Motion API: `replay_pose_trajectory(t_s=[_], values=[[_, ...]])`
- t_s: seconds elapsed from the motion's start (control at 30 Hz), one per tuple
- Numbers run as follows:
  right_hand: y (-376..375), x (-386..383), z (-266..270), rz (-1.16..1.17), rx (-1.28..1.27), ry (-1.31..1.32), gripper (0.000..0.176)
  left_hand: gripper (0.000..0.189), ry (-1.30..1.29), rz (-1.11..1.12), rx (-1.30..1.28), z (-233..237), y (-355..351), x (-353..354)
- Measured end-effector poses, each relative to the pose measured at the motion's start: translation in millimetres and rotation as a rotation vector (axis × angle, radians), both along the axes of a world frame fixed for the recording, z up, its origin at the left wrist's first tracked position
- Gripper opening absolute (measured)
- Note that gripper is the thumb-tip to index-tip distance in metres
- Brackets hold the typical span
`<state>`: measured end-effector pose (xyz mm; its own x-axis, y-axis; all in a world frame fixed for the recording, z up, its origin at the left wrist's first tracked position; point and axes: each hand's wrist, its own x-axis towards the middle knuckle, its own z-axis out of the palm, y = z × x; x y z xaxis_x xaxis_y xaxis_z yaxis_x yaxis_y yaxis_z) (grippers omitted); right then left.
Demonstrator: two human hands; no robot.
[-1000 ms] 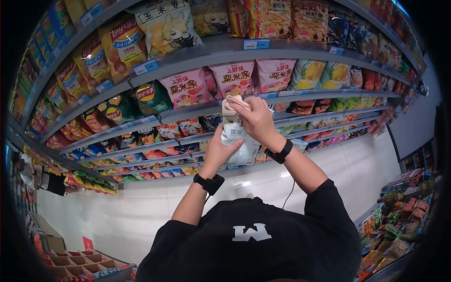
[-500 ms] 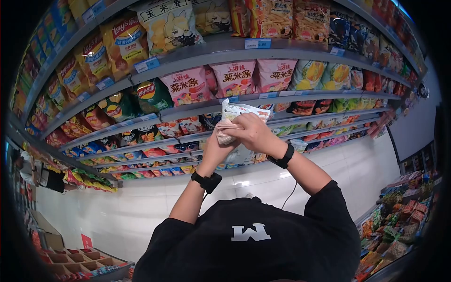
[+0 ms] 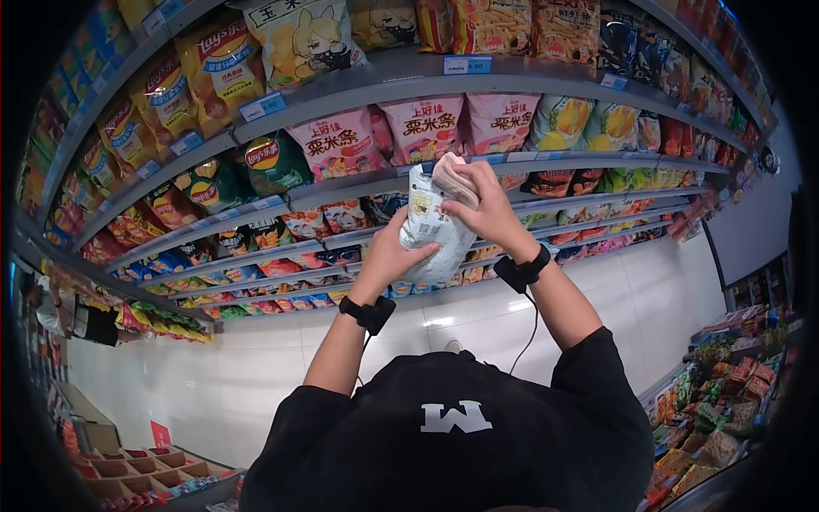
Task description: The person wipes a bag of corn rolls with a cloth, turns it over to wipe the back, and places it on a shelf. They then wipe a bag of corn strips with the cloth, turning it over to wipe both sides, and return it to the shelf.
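A pale white-blue snack bag is held up in front of the shelves, its printed side with small codes facing me. My left hand grips the bag's left side, thumb across its front. A folded pink cloth is in my right hand, pressed against the upper right of the bag. My right fingers are closed round the cloth, and some of them are hidden behind it. Pink snack bags stand on the shelf just beyond my hands.
Curved-looking shelves with price tags and rows of snack bags span the view. A cardboard divided box lies at lower left, and packaged goods fill a display at lower right. Another person stands at far left on the tiled floor.
The cloth has moved up and right from the bag's left edge to its upper right. My hands have drawn apart, and more of the bag's face now shows.
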<state>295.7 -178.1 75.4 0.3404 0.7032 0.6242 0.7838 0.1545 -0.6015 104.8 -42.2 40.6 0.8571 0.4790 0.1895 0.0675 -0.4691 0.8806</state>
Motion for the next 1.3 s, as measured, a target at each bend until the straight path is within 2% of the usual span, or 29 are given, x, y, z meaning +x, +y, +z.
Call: replay_pose_trajectory(t_s=[0.13,0.2,0.4,0.53,0.63,0.7,0.73,0.8,0.83,0.9,0.97,1.0,1.03,1.1,1.17,1.2,1.27,1.3], values=[[0,8,-18,-0.013,0.031,0.12,0.053,0.09,0.002,-0.029,0.022,2,3,-4],[1,9,-21,-0.114,0.115,0.249,0.047,0.097,0.052,-0.102,0.038,5,7,-4],[-8,-9,-7,-0.182,0.224,0.205,0.044,0.105,0.062,-0.122,0.071,18,11,-13],[-13,-11,5,-0.205,0.361,0.172,0.041,0.11,0.1,-0.133,0.137,3,33,-31],[-15,-5,4,-0.255,0.417,0.228,0.039,0.111,0.028,-0.143,0.07,-21,46,-39],[-14,0,-1,-0.274,0.424,0.251,0.039,0.11,-0.208,-0.159,-0.581,-36,48,-43],[-12,2,-2,-0.256,0.465,0.399,0.037,0.112,-0.336,-0.225,-0.705,-49,46,-39],[-11,0,0,-0.228,0.487,0.611,0.037,0.115,-0.403,-0.209,-0.74,-73,40,-31],[-10,0,-3,-0.227,0.481,0.61,0.037,0.118,-0.466,-0.192,-0.774,-66,29,-27],[-4,2,-18,-0.235,0.417,0.801,0.041,0.123,-0.54,-0.166,-0.782,-60,16,-19],[-1,4,-31,-0.257,0.381,0.802,0.041,0.119,-0.509,0.007,-0.605,-61,15,-13],[-1,3,-32,-0.257,0.368,0.829,0.041,0.107,-0.525,0.082,-0.534,-59,13,-11],[-2,2,-34,-0.259,0.355,0.858,0.042,0.107,-0.529,0.087,-0.536,-57,13,-11],[-2,-1,-36,-0.279,0.378,0.841,0.042,0.097,-0.474,0.136,-0.508,-51,15,-13],[-7,-5,-39,-0.549,0.329,0.305,0.04,0.092,-0.453,0.157,-0.468,-47,13,-14],[-10,-13,-36,-0.552,0.329,0.307,0.04,0.087,-0.433,0.175,-0.427,-46,12,-13],[-17,-40,-25,-0.224,0.164,-0.114,0.047,0.084,-0.397,0.193,-0.371,-51,9,-9],[-16,-53,-20,-0.119,0.109,-0.275,0.06,0.08,-0.366,0.213,-0.315,-53,7,-7]])
